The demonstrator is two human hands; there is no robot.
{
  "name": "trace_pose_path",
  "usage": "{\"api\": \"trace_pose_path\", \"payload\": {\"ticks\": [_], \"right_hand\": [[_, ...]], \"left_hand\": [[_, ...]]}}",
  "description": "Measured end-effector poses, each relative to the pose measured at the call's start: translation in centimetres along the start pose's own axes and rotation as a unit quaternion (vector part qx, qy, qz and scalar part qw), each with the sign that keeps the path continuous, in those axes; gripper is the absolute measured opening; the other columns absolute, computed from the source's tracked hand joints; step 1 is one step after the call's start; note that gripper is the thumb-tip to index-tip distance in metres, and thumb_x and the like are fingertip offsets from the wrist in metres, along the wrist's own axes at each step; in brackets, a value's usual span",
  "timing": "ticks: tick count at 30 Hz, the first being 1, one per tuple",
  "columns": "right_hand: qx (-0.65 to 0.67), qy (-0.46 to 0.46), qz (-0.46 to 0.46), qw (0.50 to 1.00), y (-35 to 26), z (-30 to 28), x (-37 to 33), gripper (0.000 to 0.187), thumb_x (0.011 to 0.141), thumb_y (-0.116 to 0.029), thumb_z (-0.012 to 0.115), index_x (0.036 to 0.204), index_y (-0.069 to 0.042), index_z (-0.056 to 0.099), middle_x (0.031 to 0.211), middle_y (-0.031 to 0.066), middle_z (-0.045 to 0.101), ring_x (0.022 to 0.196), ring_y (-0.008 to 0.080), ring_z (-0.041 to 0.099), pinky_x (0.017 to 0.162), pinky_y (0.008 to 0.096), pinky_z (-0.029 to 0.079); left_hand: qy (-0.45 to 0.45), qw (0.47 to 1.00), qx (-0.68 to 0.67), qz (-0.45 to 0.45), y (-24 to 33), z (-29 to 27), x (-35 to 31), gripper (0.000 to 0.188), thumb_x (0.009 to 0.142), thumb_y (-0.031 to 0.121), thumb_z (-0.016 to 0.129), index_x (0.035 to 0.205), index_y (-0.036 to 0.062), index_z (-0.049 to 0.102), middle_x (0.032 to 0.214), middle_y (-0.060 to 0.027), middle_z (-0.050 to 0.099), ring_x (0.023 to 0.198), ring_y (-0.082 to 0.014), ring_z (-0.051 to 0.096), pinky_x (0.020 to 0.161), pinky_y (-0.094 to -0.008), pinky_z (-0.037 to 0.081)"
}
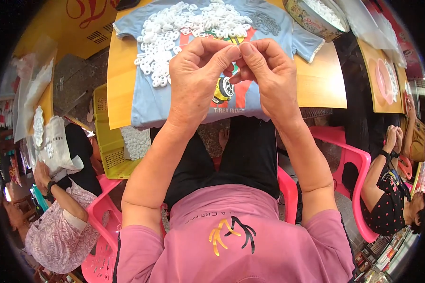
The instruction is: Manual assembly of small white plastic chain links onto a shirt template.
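Observation:
My left hand (198, 68) and my right hand (269, 66) meet fingertip to fingertip above the table. Both are closed in a pinch, thumbs against forefingers. Whatever lies between the fingertips is too small and too covered to make out. Under them a light blue T-shirt (151, 106) with a printed vehicle picture is spread over the table. Beyond my left hand, many small white plastic pieces with holes (158, 45) are heaped on the cloth. A smaller pile of little grey pieces (265, 22) sits past my right hand.
A round tin (311, 23) of white pieces stands at the far right of the wooden table (323, 85). A yellow crate (113, 158) with a bag of white pieces (136, 141) is at the left. People sit on both sides, near pink chairs (359, 162).

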State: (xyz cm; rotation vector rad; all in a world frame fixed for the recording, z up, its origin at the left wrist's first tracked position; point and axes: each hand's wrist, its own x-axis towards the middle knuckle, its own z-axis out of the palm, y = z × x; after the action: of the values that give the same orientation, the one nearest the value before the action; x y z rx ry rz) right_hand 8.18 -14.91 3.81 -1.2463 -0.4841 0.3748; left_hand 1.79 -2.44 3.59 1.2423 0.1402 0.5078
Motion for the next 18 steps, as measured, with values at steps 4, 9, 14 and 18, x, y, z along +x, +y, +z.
{"api": "trace_pose_path", "payload": {"ticks": [4,9,14,18], "right_hand": [[0.053,0.004,0.046,0.998,1.0,-0.1,0.5,0.019,0.097,-0.019,0.06,0.098,-0.001,0.061,0.081,0.005,0.063,0.068,0.0086,0.061,0.061,0.028,0.057],[0.056,0.022,0.055,0.997,0.4,-0.2,0.5,0.019,0.097,-0.02,0.06,0.098,-0.001,0.061,0.081,0.004,0.063,0.065,0.0078,0.057,0.061,0.027,0.057],[0.051,0.006,0.04,0.998,0.0,-0.2,0.3,0.019,0.097,-0.02,0.06,0.098,-0.001,0.061,0.081,0.0038,0.063,0.065,0.0077,0.057,0.061,0.0262,0.056],[-0.011,0.003,0.015,1.0,-0.3,-0.1,0.0,0.019,0.097,-0.019,0.06,0.097,-0.001,0.06,0.08,0.0042,0.063,0.064,0.0071,0.057,0.061,0.0249,0.055]], "left_hand": [[0.022,0.997,-0.059,-0.036,-0.6,0.1,0.1,0.014,0.089,0.01,0.07,0.096,-0.0025,0.068,0.084,-0.0061,0.068,0.073,-0.009,0.062,0.064,-0.0223,0.051],[0.022,0.995,-0.084,-0.058,0.2,0.8,-0.4,0.015,0.09,0.009,0.068,0.099,-0.0034,0.068,0.089,-0.0069,0.069,0.076,-0.0111,0.064,0.071,-0.0245,0.054],[0.025,0.996,-0.06,-0.055,0.1,0.4,-0.8,0.017,0.091,0.01,0.067,0.101,-0.0033,0.067,0.09,-0.006,0.068,0.078,-0.0105,0.064,0.071,-0.0232,0.054],[0.018,0.999,-0.003,-0.042,0.2,0.1,-0.9,0.017,0.091,0.011,0.068,0.1,-0.0033,0.066,0.089,-0.0057,0.068,0.078,-0.0095,0.064,0.069,-0.0225,0.053]]}}
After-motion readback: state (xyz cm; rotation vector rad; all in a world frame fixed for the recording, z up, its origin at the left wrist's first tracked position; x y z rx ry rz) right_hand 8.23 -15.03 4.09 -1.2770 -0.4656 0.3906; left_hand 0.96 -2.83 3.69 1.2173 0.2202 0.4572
